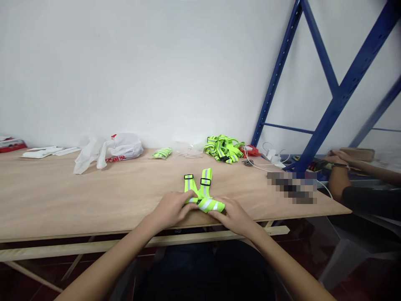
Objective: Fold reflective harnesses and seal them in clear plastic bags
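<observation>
Between my two hands, by the table's front edge, is a neon-yellow reflective strap harness [207,204] with silver stripes. Part of it is folded into a flat bundle, and two straps with black slide buckles stretch away from me on the wood. My left hand [173,208] pinches the bundle's left side between thumb and fingers. On the right end, my right hand [234,215] grips the folded strap, thumb at the near edge. The undersides of the fingers are hidden.
A tangled pile of similar harnesses [224,148] lies near the wall. Left of it are clear plastic bags [189,150], a packed harness [162,153] and a white plastic bag [125,146]. A blue metal rack [324,113] stands right, beside another person's arm [340,182].
</observation>
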`<state>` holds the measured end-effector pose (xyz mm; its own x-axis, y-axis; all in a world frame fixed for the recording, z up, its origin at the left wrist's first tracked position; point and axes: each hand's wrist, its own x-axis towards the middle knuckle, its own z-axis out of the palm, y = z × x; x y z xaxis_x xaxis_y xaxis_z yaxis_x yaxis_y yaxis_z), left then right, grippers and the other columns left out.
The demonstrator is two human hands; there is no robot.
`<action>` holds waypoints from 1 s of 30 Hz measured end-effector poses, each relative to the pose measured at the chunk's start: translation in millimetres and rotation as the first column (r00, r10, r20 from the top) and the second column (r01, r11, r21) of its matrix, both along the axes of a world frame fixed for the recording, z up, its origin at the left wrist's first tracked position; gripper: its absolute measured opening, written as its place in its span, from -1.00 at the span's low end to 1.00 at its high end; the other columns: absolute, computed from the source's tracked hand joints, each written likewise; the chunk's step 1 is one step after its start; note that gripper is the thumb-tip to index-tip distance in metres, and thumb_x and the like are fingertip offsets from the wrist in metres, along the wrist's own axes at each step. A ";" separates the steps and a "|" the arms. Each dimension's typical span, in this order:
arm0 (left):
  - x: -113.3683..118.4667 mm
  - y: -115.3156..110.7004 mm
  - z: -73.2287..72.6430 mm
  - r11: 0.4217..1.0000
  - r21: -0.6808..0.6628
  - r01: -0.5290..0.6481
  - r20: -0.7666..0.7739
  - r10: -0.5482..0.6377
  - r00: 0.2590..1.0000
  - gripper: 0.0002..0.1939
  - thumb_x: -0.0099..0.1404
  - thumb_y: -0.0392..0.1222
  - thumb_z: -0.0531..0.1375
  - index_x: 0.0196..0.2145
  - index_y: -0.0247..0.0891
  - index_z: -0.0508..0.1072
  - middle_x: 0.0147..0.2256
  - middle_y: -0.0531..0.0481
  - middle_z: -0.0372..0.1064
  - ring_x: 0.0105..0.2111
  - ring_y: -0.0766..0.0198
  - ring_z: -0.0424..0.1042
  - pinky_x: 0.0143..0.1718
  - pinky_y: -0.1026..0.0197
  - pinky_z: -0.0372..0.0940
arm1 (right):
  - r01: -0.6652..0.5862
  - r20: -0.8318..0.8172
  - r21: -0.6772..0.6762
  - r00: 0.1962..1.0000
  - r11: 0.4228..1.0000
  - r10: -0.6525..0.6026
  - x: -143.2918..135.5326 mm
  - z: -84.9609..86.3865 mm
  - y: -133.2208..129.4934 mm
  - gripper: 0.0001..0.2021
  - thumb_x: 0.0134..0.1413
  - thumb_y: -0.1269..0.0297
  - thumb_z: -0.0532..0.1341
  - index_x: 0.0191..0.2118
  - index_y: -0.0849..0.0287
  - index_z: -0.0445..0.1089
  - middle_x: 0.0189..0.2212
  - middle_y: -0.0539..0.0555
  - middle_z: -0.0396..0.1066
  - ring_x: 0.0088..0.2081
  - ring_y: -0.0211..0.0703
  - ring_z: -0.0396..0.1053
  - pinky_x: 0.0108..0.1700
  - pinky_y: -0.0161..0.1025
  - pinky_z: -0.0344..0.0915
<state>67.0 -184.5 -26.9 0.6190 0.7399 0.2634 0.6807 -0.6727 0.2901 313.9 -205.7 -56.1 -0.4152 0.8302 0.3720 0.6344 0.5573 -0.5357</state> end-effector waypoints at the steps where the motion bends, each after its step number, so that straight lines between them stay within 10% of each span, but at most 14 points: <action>1: 2.8 6.9 4.0 1.000 -0.011 -0.007 0.003 0.007 1.000 -0.71 0.43 -0.02 0.08 -0.03 -0.20 0.44 -0.24 -0.09 0.56 -0.27 0.04 0.52 -0.28 0.18 0.26 | 0.006 -0.051 -0.052 0.999 0.999 -0.008 -0.6 0.8 4.0 -0.72 0.24 0.09 0.18 -0.15 0.17 0.51 -0.18 0.13 0.57 -0.16 0.05 0.48 -0.10 -0.13 0.37; 10: 17.4 65.5 0.2 0.996 -0.077 -0.034 -0.069 0.029 0.997 -0.60 0.44 0.00 0.02 -0.29 -0.30 0.53 -0.29 -0.18 0.50 -0.29 0.06 0.46 -0.27 0.16 0.23 | 0.123 0.063 -0.104 0.991 0.987 -0.117 0.9 1.6 43.7 -0.60 0.28 -0.02 0.08 -0.29 0.18 0.50 -0.24 0.17 0.53 -0.20 0.03 0.44 -0.15 -0.14 0.31; 19: 25.3 42.7 -12.1 0.911 0.131 -0.392 -0.232 0.412 0.881 -0.48 0.46 0.11 -0.01 0.00 -0.41 0.44 -0.06 -0.38 0.41 -0.05 -0.19 0.43 -0.12 -0.04 0.32 | 0.247 0.081 0.098 0.964 0.964 -0.255 -4.9 -14.5 48.6 -0.66 0.26 0.15 0.14 0.09 0.10 0.34 -0.02 0.17 0.47 -0.02 0.00 0.44 0.00 -0.11 0.34; 30: 18.2 33.6 -19.4 0.992 -0.073 -0.101 0.086 0.107 0.991 -0.67 0.47 -0.09 -0.04 0.08 -0.29 0.21 0.03 -0.26 0.35 -0.07 0.01 0.44 -0.03 0.01 0.29 | 0.091 0.176 -0.033 0.981 0.995 -0.084 -0.3 -6.8 35.5 -0.48 0.29 0.13 0.11 0.30 0.16 0.18 0.18 0.25 0.37 0.13 0.09 0.39 0.13 -0.01 0.29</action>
<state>85.1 -150.9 -46.3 0.5139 0.8172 0.2610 0.7148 -0.5761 0.3964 313.6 -170.2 -62.9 -0.3955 0.8792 0.2655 0.7653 0.4754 -0.4340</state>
